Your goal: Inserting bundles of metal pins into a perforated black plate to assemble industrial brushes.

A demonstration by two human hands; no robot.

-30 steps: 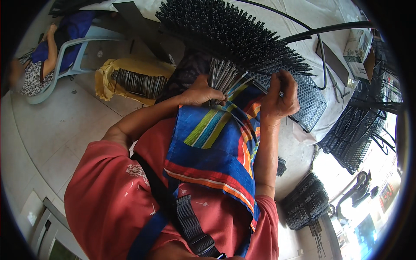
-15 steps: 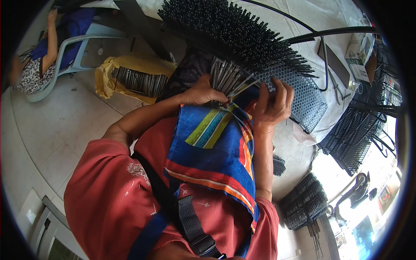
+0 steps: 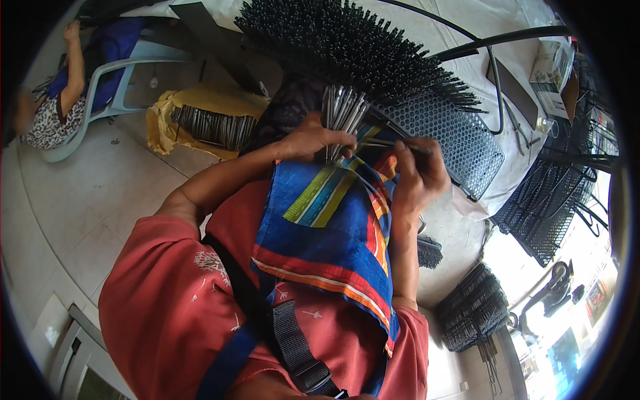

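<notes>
My left hand (image 3: 312,139) is closed around a bundle of thin metal rods (image 3: 343,110), their ends fanned upward above my fingers. Beside it, my right hand (image 3: 420,177) pinches a couple of rods (image 3: 380,141) that lie sideways toward the bundle. A blue cloth with coloured stripes (image 3: 327,193) covers my lap and front below both hands. Just beyond the bundle stands a dense block of black upright tubes or pegs (image 3: 333,50). It adjoins a grey panel full of round holes (image 3: 467,147), to the right of the bundle.
More dark rods (image 3: 217,127) lie in torn yellow paper (image 3: 160,133) at left. A person (image 3: 57,117) sits by a pale blue chair (image 3: 127,83). Black wire baskets (image 3: 543,210) stand at right, with a box (image 3: 552,73) above them. Curved black bars (image 3: 507,48) cross the upper right.
My right hand has closed from spread fingers into a pinch on a couple of rods, which now lie sideways. The bundle in my left hand stands more upright and closer together.
</notes>
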